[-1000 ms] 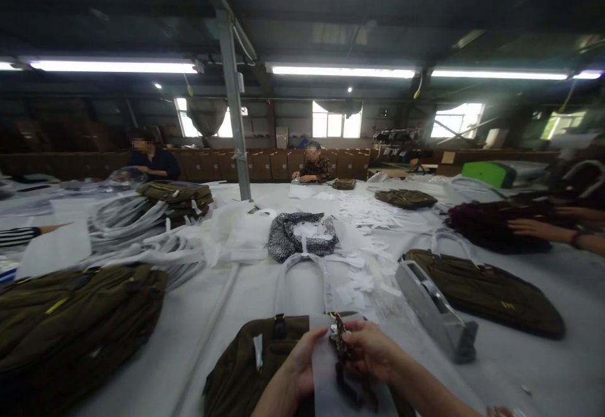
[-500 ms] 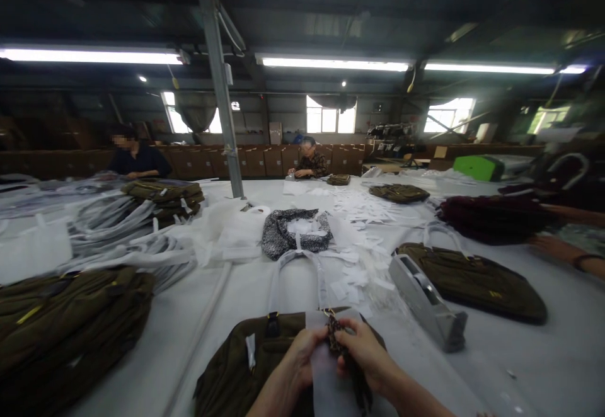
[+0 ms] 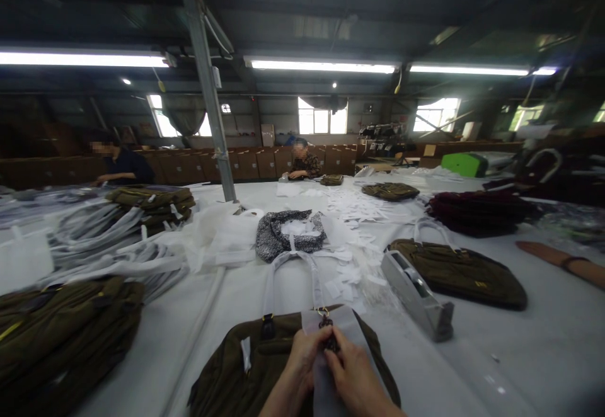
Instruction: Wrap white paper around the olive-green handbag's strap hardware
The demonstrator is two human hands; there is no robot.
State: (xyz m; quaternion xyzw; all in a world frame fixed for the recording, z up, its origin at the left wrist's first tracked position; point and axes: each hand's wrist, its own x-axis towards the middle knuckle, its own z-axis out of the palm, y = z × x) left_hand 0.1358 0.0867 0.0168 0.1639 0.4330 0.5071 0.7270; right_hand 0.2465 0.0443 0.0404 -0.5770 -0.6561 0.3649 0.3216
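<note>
An olive-brown handbag (image 3: 227,370) lies flat on the table in front of me, its wrapped white handle (image 3: 314,272) pointing away. A translucent white sheet (image 3: 352,329) covers part of its right side. On the sheet, a dark patterned bag charm (image 3: 326,321) hangs from a gold ring at the handle's base. My left hand (image 3: 301,360) pinches the charm from the left. My right hand (image 3: 352,370) closes on it from the right, fingertips meeting the left ones. The charm's lower part is hidden by my hands. Left of them, a white wrapped zip pull (image 3: 246,354) shows.
A grey tape dispenser (image 3: 418,297) stands to the right, beside another olive bag (image 3: 472,275). Stacked olive bags (image 3: 66,335) lie left. Ahead is a black-and-white patterned bag (image 3: 271,237) holding white scraps. Another person's arm (image 3: 558,261) rests at far right.
My right hand has turned and come closer to my left around the charm. The dark length hanging below it no longer shows. At right, the other person's arm has shifted from the maroon pile.
</note>
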